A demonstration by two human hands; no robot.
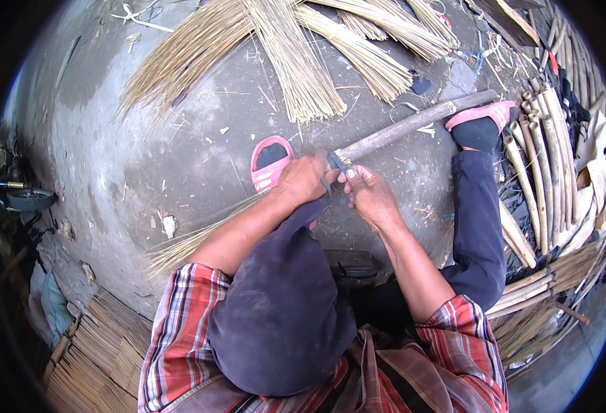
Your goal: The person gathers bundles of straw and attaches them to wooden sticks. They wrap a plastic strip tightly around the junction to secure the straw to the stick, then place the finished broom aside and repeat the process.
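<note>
My left hand point(304, 177) is closed round the end of a straw bundle point(179, 251), whose loose stalks fan out beneath my left forearm. A dark strip point(337, 161) wraps the bundle where it meets a wooden pole point(406, 131). My right hand point(371, 197) sits just to the right, thumb and fingers pinched on the strip close to the binding. From there the pole slants up to the right, its far end near my right foot. The exact path of the strip between my fingers is hidden and slightly blurred.
Several straw bundles point(310, 89) lie on the concrete floor ahead. Cut bamboo poles point(547, 172) are stacked on the right, beside more straw point(571, 275). A mat of thin sticks point(96, 351) lies at lower left. My feet wear pink sandals point(273, 180); scraps litter the floor.
</note>
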